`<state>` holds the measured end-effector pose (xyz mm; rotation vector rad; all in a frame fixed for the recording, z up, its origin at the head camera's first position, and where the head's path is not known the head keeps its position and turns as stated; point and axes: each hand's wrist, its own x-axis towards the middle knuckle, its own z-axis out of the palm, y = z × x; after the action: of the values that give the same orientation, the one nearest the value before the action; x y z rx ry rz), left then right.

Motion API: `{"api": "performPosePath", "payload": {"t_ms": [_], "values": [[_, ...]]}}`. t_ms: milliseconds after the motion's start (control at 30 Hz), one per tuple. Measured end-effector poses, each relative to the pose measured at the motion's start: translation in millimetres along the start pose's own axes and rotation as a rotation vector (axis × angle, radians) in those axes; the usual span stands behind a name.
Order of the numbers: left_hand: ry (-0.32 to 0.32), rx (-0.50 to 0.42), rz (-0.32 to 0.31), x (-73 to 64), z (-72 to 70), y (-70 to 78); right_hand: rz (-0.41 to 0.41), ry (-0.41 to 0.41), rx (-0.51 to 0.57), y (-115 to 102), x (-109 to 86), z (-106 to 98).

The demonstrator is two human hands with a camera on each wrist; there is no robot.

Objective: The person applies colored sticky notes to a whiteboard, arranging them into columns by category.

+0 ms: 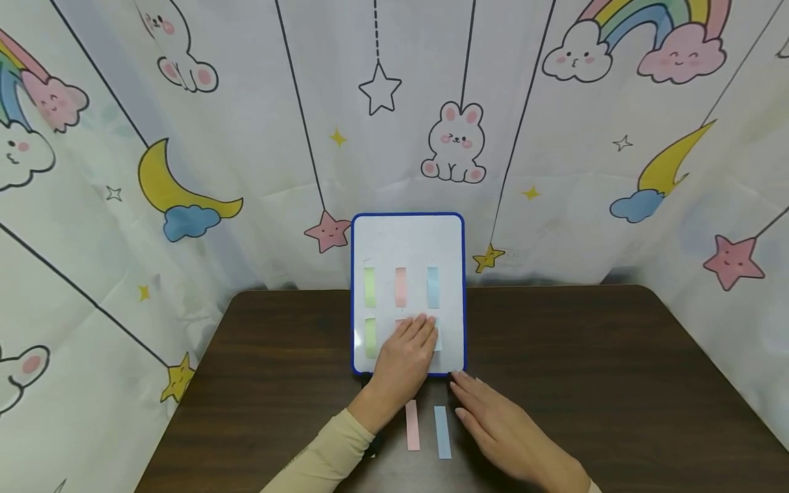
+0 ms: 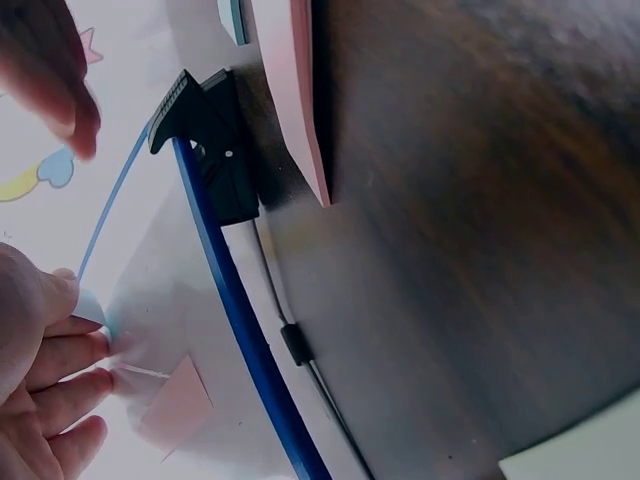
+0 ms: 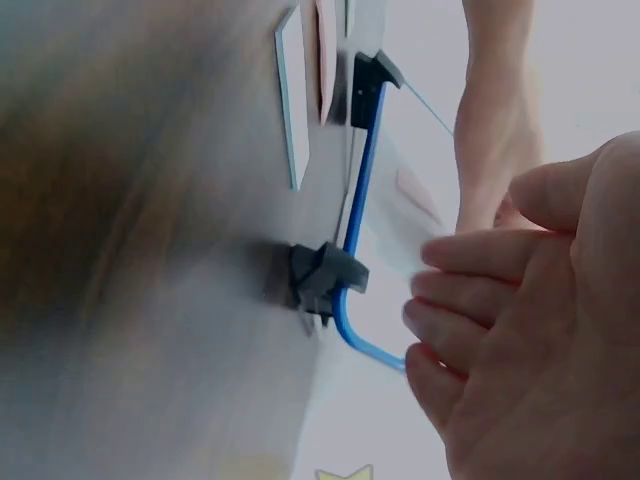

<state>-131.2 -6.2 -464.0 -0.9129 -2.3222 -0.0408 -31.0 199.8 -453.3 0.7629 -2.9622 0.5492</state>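
Observation:
A blue-framed whiteboard leans upright on a black stand. My left hand lies with straight fingers on its lower part, touching the blue paper strip of the lower row, which it partly covers. The lower pink strip is also mostly behind that hand in the head view. Close to the board's lower right corner is my right hand, fingers extended and holding nothing. Between my arms, a pink sticky-note pad and a blue sticky-note pad lie on the table.
Green, pink and blue strips form the board's upper row; another green strip sits below. Black stand clips grip the lower edge. The dark wooden table meets a patterned curtain behind.

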Motion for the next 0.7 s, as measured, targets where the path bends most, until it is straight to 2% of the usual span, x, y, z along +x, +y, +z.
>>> {"api": "performPosePath", "payload": {"t_ms": [133, 333, 500, 700], "values": [[-0.002, 0.002, 0.001, -0.3, 0.3, 0.5, -0.007, 0.082, -0.026, 6.2, 9.9, 2.6], [-0.001, 0.006, 0.004, 0.1, 0.2, 1.3, -0.062, 0.174, -0.037, 15.1, 26.6, 6.0], [-0.002, 0.007, 0.002, 0.5, 1.0, 1.3, -0.061, 0.188, -0.068, 19.9, 36.0, 9.1], [-0.018, 0.013, 0.009, 0.6, 0.4, -0.5, -0.032, 0.161, -0.057, 22.5, 39.9, 13.4]]}}
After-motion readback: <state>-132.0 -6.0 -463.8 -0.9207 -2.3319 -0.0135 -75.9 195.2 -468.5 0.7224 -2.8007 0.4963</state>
